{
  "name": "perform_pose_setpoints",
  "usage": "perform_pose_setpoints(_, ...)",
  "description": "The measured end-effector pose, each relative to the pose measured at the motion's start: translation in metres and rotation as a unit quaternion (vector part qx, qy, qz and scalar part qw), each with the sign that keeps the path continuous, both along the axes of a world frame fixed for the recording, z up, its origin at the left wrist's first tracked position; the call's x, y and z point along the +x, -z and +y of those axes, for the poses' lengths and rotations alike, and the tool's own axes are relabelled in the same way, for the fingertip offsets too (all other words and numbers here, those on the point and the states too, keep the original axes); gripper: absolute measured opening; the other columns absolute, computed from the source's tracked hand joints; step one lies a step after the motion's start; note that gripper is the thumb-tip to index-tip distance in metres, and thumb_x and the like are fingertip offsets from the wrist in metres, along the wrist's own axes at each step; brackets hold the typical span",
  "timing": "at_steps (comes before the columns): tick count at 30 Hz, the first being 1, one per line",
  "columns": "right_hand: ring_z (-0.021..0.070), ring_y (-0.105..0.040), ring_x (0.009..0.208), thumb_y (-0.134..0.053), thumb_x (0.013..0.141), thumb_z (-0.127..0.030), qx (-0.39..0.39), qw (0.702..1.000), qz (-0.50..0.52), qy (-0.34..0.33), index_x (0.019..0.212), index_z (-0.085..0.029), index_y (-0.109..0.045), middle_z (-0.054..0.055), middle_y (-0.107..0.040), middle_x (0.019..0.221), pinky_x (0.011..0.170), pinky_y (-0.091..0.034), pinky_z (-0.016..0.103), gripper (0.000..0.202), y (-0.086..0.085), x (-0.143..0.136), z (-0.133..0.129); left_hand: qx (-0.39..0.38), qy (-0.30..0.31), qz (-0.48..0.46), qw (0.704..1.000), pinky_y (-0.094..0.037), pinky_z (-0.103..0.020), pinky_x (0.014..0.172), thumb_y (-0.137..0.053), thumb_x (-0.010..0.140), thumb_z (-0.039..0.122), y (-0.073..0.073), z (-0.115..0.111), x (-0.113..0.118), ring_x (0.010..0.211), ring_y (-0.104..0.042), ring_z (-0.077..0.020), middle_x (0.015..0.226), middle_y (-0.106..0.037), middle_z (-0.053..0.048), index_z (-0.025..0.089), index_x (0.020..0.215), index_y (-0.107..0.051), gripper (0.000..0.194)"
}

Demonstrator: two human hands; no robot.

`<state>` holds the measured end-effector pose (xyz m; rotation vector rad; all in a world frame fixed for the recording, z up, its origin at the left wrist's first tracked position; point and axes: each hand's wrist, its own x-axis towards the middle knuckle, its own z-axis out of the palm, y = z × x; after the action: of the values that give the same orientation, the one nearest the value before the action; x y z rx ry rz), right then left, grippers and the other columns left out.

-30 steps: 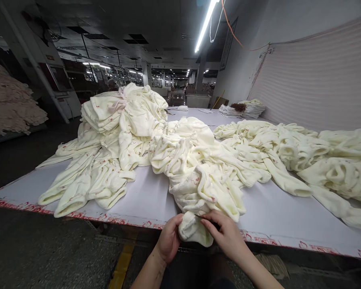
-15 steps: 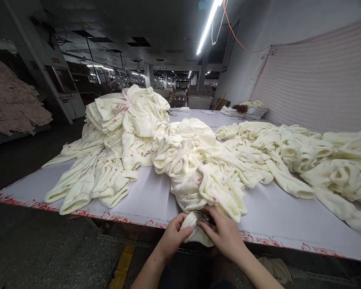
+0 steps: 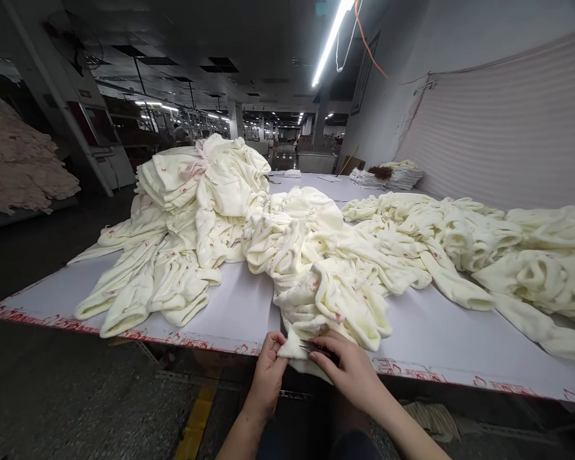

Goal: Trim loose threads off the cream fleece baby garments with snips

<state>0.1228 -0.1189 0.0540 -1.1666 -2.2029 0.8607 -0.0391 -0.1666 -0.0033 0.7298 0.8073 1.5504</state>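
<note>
At the table's front edge my left hand (image 3: 268,372) pinches a corner of a cream fleece garment (image 3: 349,300) patterned with small reddish prints. My right hand (image 3: 347,367), closed, holds small metal thread snips (image 3: 316,349). The blades point left, just beside the pinched fabric. Part of the snips is hidden inside the right hand. The garment lies bunched on the table and its lower edge hangs over the front. Whether the blades touch the cloth I cannot tell.
A tall cream garment pile (image 3: 201,191), tied with a pink strip, stands left on the white-covered table (image 3: 239,300). More cream garments (image 3: 460,236) lie right. Stacked papers or cloths (image 3: 388,176) sit at the back. A pink heap (image 3: 23,153) rises beyond the table at far left.
My left hand has shifted slightly left and up, drawing the fabric corner out to the left. The snips' blades now show more clearly, pointing left at the cloth.
</note>
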Motion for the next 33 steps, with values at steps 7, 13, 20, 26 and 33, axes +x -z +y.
perform_pose_setpoints(7, 0.0236, -0.062, 0.088, -0.055, 0.085, -0.035, 0.01, 1.0, 0.01, 0.02, 0.094, -0.023, -0.071, 0.005, -0.068, 0.092, 0.076, -0.046, 0.033, 0.022, 0.006, -0.007, 0.004, 0.004, 0.018, 0.018, 1.0, -0.037, -0.02, 0.068, -0.062, 0.08, 0.023, 0.001, 0.005, 0.0, 0.074, -0.046, -0.0103, 0.08, -0.056, 0.003, 0.02, 0.081, -0.044, 0.018)
perform_pose_setpoints(13, 0.0218, -0.061, 0.085, -0.055, 0.085, -0.037, -0.004, 0.992, 0.121, 0.039, 0.09, -0.022, -0.068, 0.005, -0.067, 0.088, 0.076, -0.047, 0.031, 0.02, 0.005, 0.02, -0.002, -0.051, -0.014, 0.111, 0.992, -0.044, -0.027, 0.074, -0.064, 0.075, 0.031, -0.001, 0.012, -0.024, 0.086, -0.054, -0.0176, 0.09, -0.06, -0.001, 0.021, 0.087, -0.051, 0.02)
perform_pose_setpoints(20, 0.0143, -0.055, 0.065, -0.058, 0.08, -0.048, -0.04, 0.848, 0.428, 0.309, 0.096, -0.02, -0.061, 0.002, -0.061, 0.081, 0.055, -0.045, 0.022, 0.032, 0.024, 0.058, 0.028, 0.174, -0.173, 0.547, 0.8, -0.033, -0.042, 0.103, -0.044, 0.086, 0.03, -0.098, 0.107, 0.009, 0.123, -0.042, -0.0248, 0.128, -0.05, -0.011, 0.021, 0.112, -0.054, 0.03)
perform_pose_setpoints(26, 0.0153, -0.058, 0.075, -0.065, 0.073, -0.05, -0.049, 0.801, 0.473, 0.365, 0.099, -0.021, -0.058, 0.002, -0.062, 0.088, 0.063, -0.049, 0.022, 0.04, 0.044, 0.067, 0.043, 0.136, 0.088, 0.755, 0.635, -0.032, -0.049, 0.099, -0.048, 0.085, 0.04, -0.092, 0.216, 0.073, 0.11, -0.054, -0.0292, 0.102, -0.068, -0.009, 0.024, 0.096, -0.067, 0.027)
perform_pose_setpoints(33, 0.0267, -0.062, 0.093, -0.06, 0.067, -0.056, -0.013, 0.774, 0.377, 0.508, 0.098, -0.016, -0.059, 0.014, -0.064, 0.109, 0.079, -0.049, 0.036, 0.051, 0.073, 0.136, 0.077, 0.032, 0.177, 0.804, 0.567, -0.031, -0.042, 0.096, -0.042, 0.081, 0.052, -0.051, 0.173, -0.016, 0.105, -0.057, -0.0288, 0.101, -0.07, -0.01, 0.021, 0.087, -0.07, 0.043)
